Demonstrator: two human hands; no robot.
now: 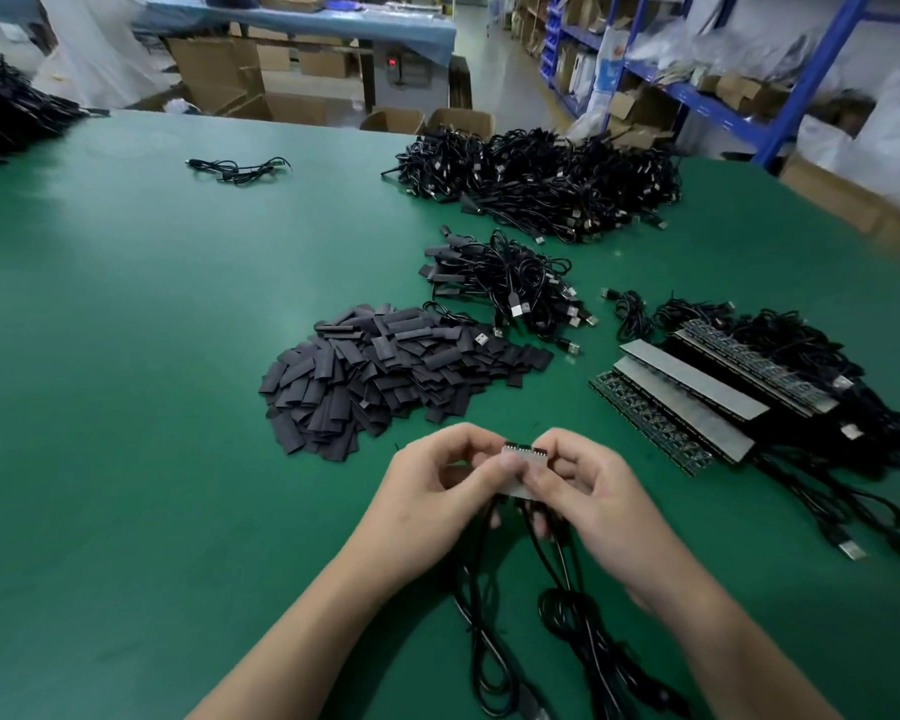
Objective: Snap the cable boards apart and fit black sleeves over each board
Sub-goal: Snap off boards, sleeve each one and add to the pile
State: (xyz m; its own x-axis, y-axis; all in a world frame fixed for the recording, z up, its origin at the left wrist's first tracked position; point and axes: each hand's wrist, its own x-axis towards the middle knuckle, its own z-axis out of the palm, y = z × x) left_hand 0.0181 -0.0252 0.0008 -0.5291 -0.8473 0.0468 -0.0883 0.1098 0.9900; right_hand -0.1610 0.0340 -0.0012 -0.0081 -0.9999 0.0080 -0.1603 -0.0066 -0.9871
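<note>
Head view: the left hand (437, 491) and right hand (588, 491) each pinch one end of a small grey two-board strip (523, 454), held above the green matted table (126, 356). Its black cables (567, 605) trail down toward the near edge. A heap of flat black sleeves (385, 376) lies just beyond, and bare mat spreads to the left.

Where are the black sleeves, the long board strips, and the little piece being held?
black sleeves (385, 376), head view, middle of the loose pile.
board strips (692, 379), head view, grey face of the upper strip.
held board piece (524, 453), head view, its upper edge by the connectors.
</note>
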